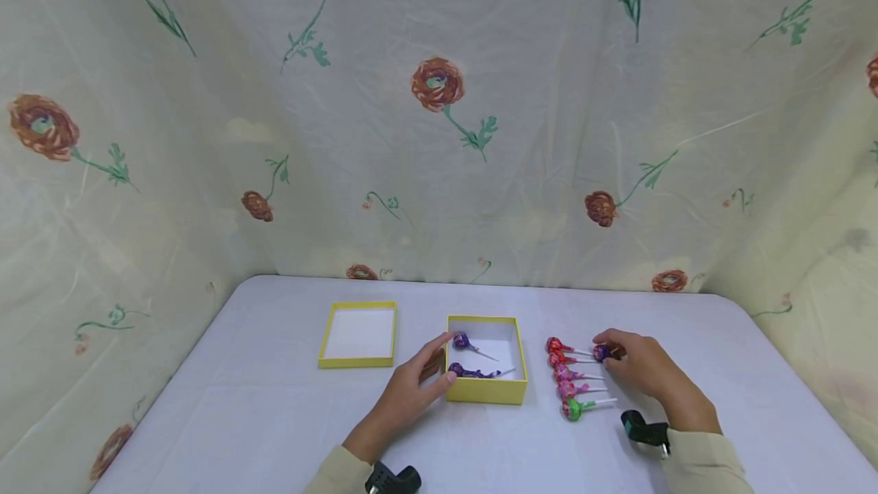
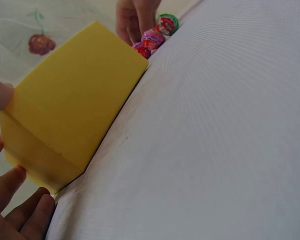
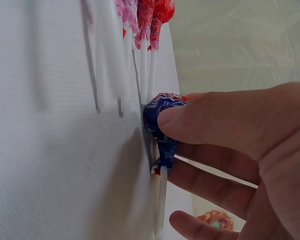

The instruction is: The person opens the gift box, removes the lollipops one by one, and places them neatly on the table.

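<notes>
My left hand (image 1: pixel 414 387) rests at the left side of a yellow box (image 1: pixel 487 392), its fingers spread along the wall and its thumb at the near left corner. Two purple-wrapped lollipops lie inside the box; one (image 1: pixel 462 341) is toward the back, the other (image 1: pixel 458 370) along the front wall. Between thumb and fingers, my right hand (image 1: pixel 641 363) pinches a dark blue lollipop (image 3: pixel 165 120) by its wrapped head, just above the cloth. Left of that hand, a column of red, pink and green lollipops (image 1: pixel 572 408) lies with sticks pointing right.
A shallow yellow-rimmed lid (image 1: pixel 357 362) with a white inside lies left of the box. White cloth (image 1: pixel 261 402) covers the table. A flowered curtain (image 1: pixel 535 136) hangs behind and at both sides. Each wrist carries a small black camera.
</notes>
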A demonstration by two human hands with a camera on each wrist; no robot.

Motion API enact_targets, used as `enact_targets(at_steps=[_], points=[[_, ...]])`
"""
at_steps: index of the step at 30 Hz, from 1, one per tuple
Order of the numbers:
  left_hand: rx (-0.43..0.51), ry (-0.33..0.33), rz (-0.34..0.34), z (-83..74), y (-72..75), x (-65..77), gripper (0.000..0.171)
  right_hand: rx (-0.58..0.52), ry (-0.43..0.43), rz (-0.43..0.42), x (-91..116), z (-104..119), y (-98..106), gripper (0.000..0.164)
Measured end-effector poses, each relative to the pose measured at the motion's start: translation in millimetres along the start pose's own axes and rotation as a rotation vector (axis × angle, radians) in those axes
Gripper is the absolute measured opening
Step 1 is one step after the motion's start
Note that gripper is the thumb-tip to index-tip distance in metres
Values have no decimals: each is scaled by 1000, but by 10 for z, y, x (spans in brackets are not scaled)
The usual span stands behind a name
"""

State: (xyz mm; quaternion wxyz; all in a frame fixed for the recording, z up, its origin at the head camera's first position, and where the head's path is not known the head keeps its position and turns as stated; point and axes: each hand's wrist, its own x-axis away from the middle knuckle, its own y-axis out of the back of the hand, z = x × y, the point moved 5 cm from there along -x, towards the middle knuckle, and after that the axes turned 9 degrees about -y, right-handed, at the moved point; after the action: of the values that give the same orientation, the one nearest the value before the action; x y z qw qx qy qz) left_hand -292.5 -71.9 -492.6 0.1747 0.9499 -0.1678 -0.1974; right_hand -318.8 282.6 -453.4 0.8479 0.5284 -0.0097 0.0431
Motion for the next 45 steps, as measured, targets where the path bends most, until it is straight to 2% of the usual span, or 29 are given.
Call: enact_targets(at_steps=[12,19,29,37,45], points=[[-5,18,-1,-16,6,10,59,-3,-4,3,-8,-2,-4,26],[2,12,-4,-17,11,9,59,8,-15,16,-12,6,6,29],[8,7,1,2,12,9,59,-12,31,-26,24,64,45,30],[5,20,4,1,17,0,59,-7,62,-37,82,227,143,31],[4,12,5,2,10,-2,61,-11,98,-51,185,538,211,33]])
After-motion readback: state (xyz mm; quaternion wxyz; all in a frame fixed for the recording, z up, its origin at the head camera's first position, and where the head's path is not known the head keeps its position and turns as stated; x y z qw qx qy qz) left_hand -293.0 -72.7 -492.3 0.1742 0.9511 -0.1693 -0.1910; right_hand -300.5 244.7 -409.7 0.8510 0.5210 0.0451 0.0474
